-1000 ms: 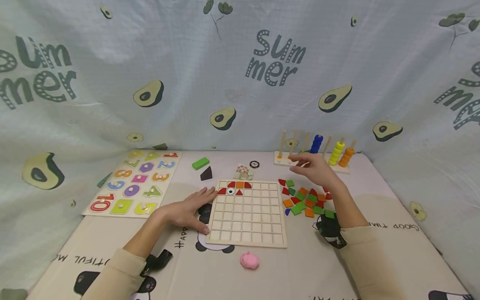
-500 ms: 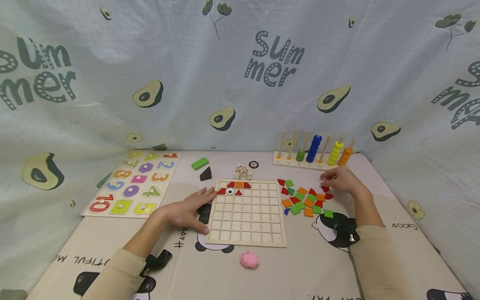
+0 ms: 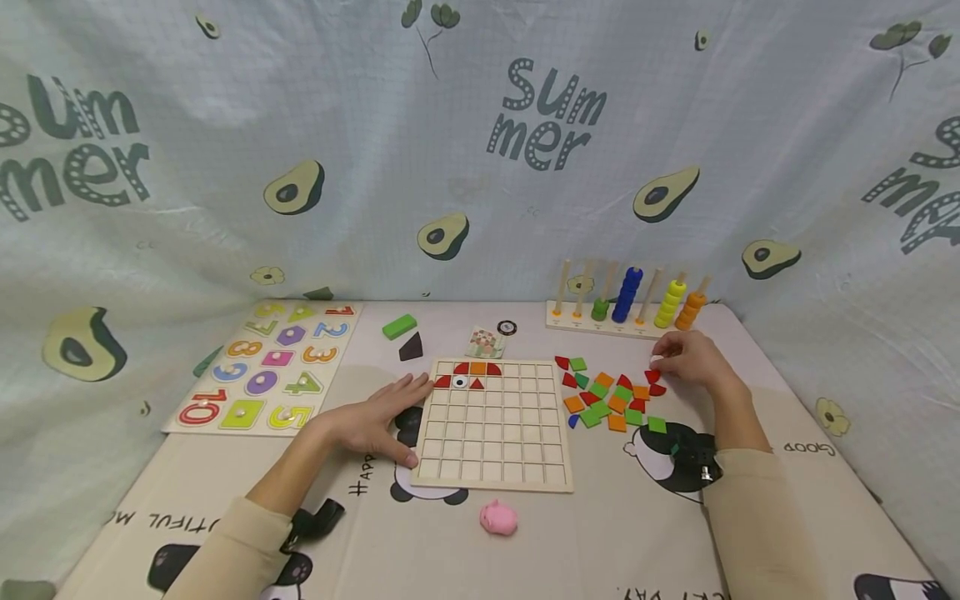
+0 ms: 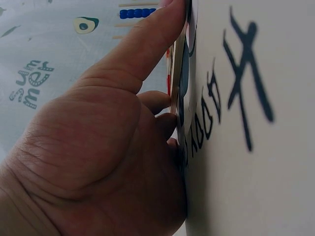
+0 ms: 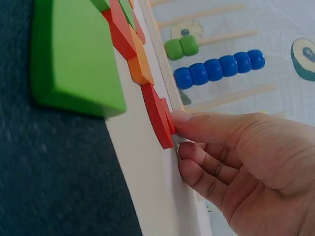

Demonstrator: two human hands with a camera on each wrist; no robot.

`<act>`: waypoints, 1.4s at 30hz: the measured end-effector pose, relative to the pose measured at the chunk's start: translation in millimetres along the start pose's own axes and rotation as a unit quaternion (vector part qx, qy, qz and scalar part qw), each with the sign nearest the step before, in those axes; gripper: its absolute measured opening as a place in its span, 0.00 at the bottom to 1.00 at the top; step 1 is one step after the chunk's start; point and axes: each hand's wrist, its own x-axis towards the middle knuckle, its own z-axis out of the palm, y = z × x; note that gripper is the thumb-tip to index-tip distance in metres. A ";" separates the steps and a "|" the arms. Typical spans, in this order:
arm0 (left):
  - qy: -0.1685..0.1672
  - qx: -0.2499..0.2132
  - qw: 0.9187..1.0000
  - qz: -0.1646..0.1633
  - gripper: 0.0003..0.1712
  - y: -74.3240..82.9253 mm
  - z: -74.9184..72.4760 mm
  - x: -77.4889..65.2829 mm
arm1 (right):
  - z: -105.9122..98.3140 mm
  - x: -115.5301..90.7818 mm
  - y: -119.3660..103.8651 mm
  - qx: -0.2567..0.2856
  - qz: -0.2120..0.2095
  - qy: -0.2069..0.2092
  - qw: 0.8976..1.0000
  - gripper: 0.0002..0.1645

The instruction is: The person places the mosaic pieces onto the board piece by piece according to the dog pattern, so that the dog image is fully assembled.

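Note:
My left hand (image 3: 371, 421) lies spread at the left edge of a square wooden grid board (image 3: 491, 487), its fingers and thumb touching the frame. In the left wrist view the left thumb (image 4: 133, 54) stretches along the edge. Some top-left cells hold red curved pieces (image 3: 493, 370), an orange square, a red triangle (image 3: 476, 384) and a white square with an eye. At the far right of the loose tiles, my right hand (image 3: 693, 358) has curled fingers. Its thumb tip pinches a small red piece (image 5: 168, 116) beside another red piece (image 5: 157, 118); the index finger is hidden.
Loose green, orange and red tiles (image 3: 617, 406) lie right of the board. Behind them stands a bead counting rack (image 3: 600, 326). A number puzzle (image 3: 266, 367) is at the left, a green block (image 3: 400, 326) and dark wedge (image 3: 411, 347) behind, a pink pig figure (image 3: 498, 518) in front.
My right hand has moved from above the counting rack's front down and right to the red pieces, then shifted slightly there. My left hand has stayed by the board.

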 end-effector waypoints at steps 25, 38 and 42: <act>0.000 -0.003 1.000 -0.002 0.67 0.3 -2.0 -0.9 | 75.4 19.1 -156.4 0.128 -0.251 -0.099 0.954 0.06; -0.002 -0.007 1.000 -0.001 0.66 2.6 -1.7 -2.0 | 123.3 15.4 -203.5 0.043 -0.284 -0.177 0.942 0.03; -0.002 -0.007 1.000 -0.001 0.66 2.8 -1.6 -1.4 | 128.0 12.8 -205.3 0.041 -0.275 -0.175 0.944 0.02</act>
